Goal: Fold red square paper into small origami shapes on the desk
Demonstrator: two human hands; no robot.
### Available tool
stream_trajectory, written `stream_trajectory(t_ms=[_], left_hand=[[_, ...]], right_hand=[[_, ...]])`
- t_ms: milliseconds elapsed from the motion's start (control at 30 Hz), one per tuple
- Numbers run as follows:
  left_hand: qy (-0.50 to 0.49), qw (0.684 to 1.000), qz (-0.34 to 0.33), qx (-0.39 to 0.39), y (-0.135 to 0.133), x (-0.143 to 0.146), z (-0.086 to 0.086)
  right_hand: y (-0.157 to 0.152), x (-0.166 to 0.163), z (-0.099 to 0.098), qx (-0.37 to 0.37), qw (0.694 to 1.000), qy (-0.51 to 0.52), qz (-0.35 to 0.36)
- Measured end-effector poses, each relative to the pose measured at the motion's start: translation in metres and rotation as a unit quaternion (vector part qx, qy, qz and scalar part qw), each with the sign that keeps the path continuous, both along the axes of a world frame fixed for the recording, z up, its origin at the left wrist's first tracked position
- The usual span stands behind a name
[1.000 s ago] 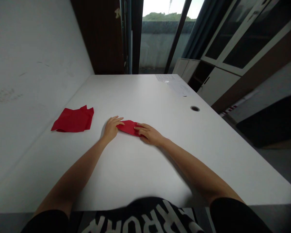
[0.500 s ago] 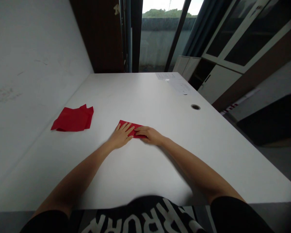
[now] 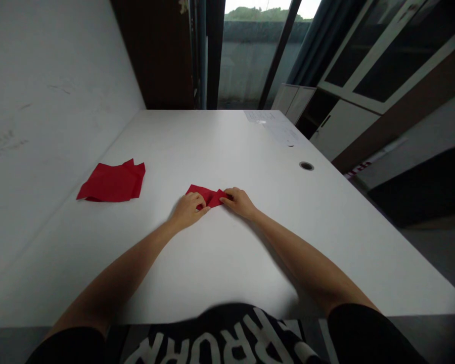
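Observation:
A small folded red cloth (image 3: 208, 196) lies on the white table between my hands, its right end bent up into a point. My left hand (image 3: 188, 210) rests over the cloth's left part, fingers curled and thumb close to them, gripping the near edge. At the other end my right hand (image 3: 239, 203) pinches the raised corner between thumb and fingers. Parts of the cloth are hidden under both hands. Farther left, a second red cloth (image 3: 114, 182) lies loosely folded with uneven corners, touched by neither hand.
The white table (image 3: 220, 268) meets a scuffed wall (image 3: 53, 126) on the left. Sheets of paper (image 3: 276, 129) lie at its far right, near a round cable hole (image 3: 306, 166). Cabinets (image 3: 345, 126) stand beyond the right edge.
My left hand has gone from flat with spread fingers to curled on the cloth. My right hand has shifted slightly right, and the cloth's right end is now folded up.

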State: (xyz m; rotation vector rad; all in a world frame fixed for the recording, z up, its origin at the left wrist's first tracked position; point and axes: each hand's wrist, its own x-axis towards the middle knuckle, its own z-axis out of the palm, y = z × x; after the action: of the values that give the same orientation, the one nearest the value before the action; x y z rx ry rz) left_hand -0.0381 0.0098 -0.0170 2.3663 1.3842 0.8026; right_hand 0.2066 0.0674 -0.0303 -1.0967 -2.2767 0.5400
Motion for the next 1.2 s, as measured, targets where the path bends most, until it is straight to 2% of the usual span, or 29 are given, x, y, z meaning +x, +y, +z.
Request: stream_trajectory(t_ms=[200,433,533,633,700,800,967,1100,1200], left_hand=[[0.026,0.999,0.032,0.013,0.000,0.004,-0.003],[0.058,0.998,-0.005,0.030,-0.001,0.000,-0.007],[0.051,0.998,-0.008,0.026,0.000,-0.003,-0.010],[0.046,0.999,-0.017,0.022,0.002,-0.005,-0.010],[0.040,0.999,-0.020,0.026,0.004,-0.006,-0.010],[0.043,0.998,-0.014,0.037,0.006,-0.007,-0.013],[0.106,0.992,0.007,0.075,0.007,-0.008,-0.014],[0.092,0.988,0.007,0.123,0.003,-0.007,-0.004],[0.048,0.987,0.042,0.146,0.002,-0.009,0.004]], right_hand=[[0.004,-0.009,-0.014,0.087,0.991,-0.063,-0.076],[0.007,-0.004,-0.012,0.122,0.979,-0.112,-0.118],[0.003,-0.001,-0.003,0.139,0.981,-0.110,-0.082],[-0.004,0.002,0.008,0.146,0.983,-0.108,0.025],[-0.008,0.003,0.013,0.157,0.980,-0.105,0.063],[-0.009,0.003,0.013,0.175,0.977,-0.102,0.071],[-0.010,-0.002,0.010,0.181,0.971,-0.136,0.075],[-0.011,-0.004,0.013,0.185,0.968,-0.159,0.051],[-0.010,0.000,0.013,0.168,0.977,-0.131,0.019]])
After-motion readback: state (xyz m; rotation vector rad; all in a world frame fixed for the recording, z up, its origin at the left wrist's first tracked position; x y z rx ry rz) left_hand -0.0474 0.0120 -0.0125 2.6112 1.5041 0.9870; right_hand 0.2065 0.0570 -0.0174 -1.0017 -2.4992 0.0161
